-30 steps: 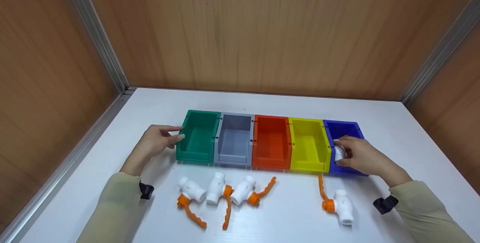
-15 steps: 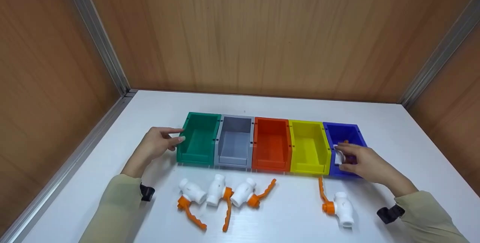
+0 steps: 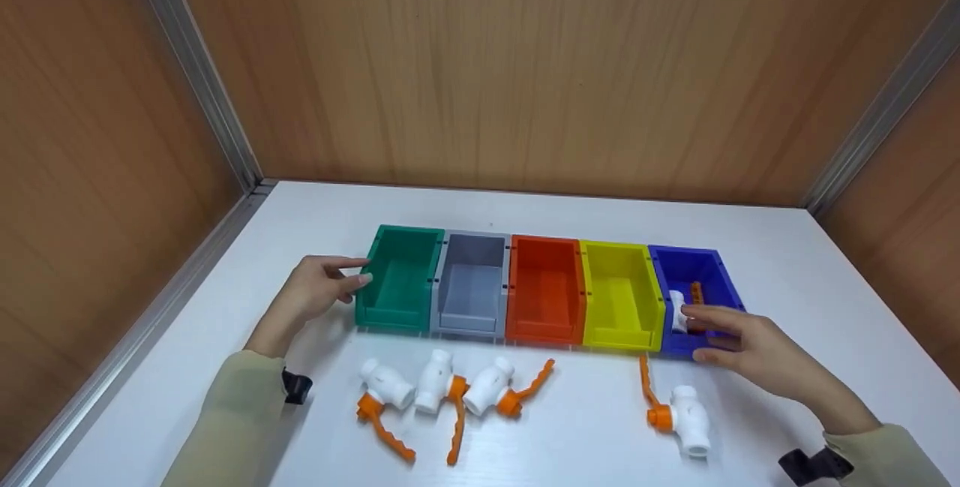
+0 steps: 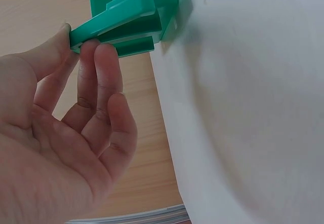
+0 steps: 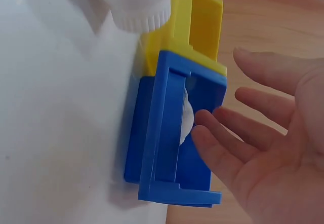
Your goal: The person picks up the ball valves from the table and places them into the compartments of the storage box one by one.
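Note:
My left hand is at the outer side of the green bin; in the left wrist view its thumb and fingers pinch the bin's rim. My right hand is over the front of the blue bin, fingers loosely extended and holding nothing. Inside the blue bin lies a white ball valve with an orange handle, partly hidden by the fingers. In the right wrist view, the valve's white end shows behind the bin's front lip, near the fingertips.
Between the green and blue bins stand the grey bin, red bin and yellow bin, joined in one row. Three valves lie in front at left, another valve at right. Wooden walls enclose the white table.
My right hand has let go of the valve in the blue bin and drawn back toward the front right, its fingers spreading. The left hand has stayed at the green bin.

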The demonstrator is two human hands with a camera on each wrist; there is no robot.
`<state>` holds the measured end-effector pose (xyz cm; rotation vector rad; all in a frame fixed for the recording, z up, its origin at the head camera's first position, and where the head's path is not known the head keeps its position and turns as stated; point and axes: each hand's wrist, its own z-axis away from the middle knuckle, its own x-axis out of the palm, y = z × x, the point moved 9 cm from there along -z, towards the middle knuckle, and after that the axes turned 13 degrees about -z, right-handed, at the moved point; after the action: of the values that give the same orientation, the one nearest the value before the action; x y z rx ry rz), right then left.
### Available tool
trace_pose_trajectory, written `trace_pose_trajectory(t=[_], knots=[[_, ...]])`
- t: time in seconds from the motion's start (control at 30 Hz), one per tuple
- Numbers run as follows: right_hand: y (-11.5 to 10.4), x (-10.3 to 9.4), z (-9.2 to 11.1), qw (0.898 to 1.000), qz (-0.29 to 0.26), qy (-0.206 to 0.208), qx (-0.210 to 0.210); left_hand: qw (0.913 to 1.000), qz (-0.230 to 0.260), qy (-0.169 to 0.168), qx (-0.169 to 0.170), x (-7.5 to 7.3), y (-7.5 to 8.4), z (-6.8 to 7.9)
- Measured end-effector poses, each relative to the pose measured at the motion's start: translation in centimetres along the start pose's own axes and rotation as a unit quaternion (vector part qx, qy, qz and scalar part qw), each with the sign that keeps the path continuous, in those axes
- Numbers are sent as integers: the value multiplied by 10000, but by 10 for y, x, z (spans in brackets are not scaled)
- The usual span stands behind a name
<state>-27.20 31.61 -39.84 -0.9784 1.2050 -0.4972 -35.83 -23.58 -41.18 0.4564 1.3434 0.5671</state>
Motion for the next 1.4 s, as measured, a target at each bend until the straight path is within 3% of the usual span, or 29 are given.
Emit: trace_pose_trajectory(t=[0.43,0.63,0.77,1.4], knots=[[-1,45,42,9947,228,-988,-147,9999,110,-14,12,3,2,-1],[4,61,51,9902,238,-1331,350,9999,142,-34,38,1,2,-1],[8,66,52,9860,445,-1454,690,9998,184,-18,-26,1,-1,-1],[5,67,48,9838,812,-1515,501,9999,122,-9,6,0,0,-1]])
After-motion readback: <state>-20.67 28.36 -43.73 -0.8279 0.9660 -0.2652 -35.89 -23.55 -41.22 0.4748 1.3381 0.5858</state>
